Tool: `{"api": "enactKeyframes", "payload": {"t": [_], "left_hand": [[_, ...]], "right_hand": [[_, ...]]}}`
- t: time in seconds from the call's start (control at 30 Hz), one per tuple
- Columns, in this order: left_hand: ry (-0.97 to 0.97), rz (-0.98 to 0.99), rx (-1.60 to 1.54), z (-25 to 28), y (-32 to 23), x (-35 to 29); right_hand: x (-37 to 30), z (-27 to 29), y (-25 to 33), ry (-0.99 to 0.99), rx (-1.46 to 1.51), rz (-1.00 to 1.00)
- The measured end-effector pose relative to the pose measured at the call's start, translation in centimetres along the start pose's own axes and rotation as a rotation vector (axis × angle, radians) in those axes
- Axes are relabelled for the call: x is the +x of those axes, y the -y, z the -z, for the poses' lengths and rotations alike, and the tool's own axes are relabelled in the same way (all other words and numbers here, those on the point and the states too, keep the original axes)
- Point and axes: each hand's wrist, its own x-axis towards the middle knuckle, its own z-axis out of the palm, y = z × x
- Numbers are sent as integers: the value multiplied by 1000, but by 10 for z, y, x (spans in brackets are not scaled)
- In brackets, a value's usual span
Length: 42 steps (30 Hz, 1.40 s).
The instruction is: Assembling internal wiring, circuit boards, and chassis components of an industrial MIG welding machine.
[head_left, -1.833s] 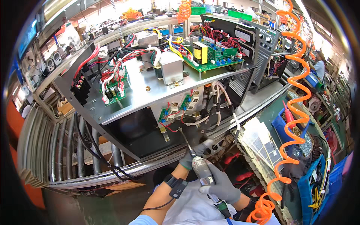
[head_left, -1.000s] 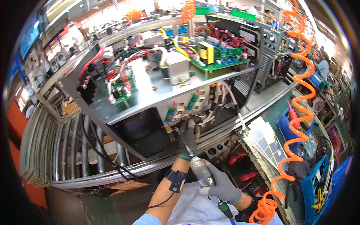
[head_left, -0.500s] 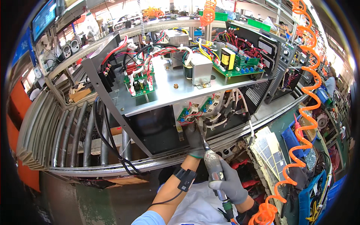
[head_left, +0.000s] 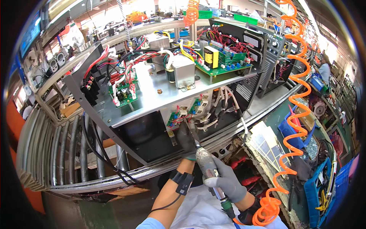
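My right hand (head_left: 230, 184), in a grey glove, is wrapped round the body of a pneumatic screwdriver (head_left: 206, 162). The tool slants up and away, its tip at the lower front of an open electrical chassis (head_left: 148, 100). Beside that tip is my left hand (head_left: 185, 139), gloved and with its fingers drawn together close to the small green circuit boards (head_left: 196, 107). What those fingers pinch, if anything, is hidden. White-sleeved cables (head_left: 228, 100) hang just right of the boards.
The chassis stands on a roller conveyor (head_left: 84, 152) with a metal rail along its near edge. A coiled orange air hose (head_left: 301, 99) hangs at the right. Blue bins (head_left: 295, 129) and paper sheets (head_left: 267, 147) lie on the right bench. Black cables (head_left: 103, 152) droop over the rail.
The whole view has swung, so the chassis and both hands appear further left. Both hands and the screwdriver keep about the same place at the chassis.
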Motion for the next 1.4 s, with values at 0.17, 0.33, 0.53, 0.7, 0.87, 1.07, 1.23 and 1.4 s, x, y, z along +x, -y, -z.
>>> {"api": "enactKeyframes", "payload": {"t": [0.17, 0.33, 0.53, 0.7, 0.87, 1.07, 1.23, 1.4], "left_hand": [[-21, -57, 172, -8, 0, -2], [-49, -84, 238, -8, -1, 1], [-79, -52, 135, -6, 8, -3], [-73, 22, 34, -2, 16, -7], [-53, -35, 152, 0, 15, -11], [-117, 66, 13, -9, -2, -7], [-108, 20, 227, -6, -11, -6], [-127, -55, 293, 2, 2, -1]], "right_hand": [[-1, -3, 17, -43, 70, -1], [1, -5, 17, -18, 24, -10], [-1, -5, 11, -38, -84, 43], [-6, 0, 4, -63, -227, 82], [-7, 4, 6, -27, -272, 15], [4, 5, 6, -13, -279, 40], [6, 5, 3, -12, -303, 66], [4, 2, 12, 2, -323, 34]]}}
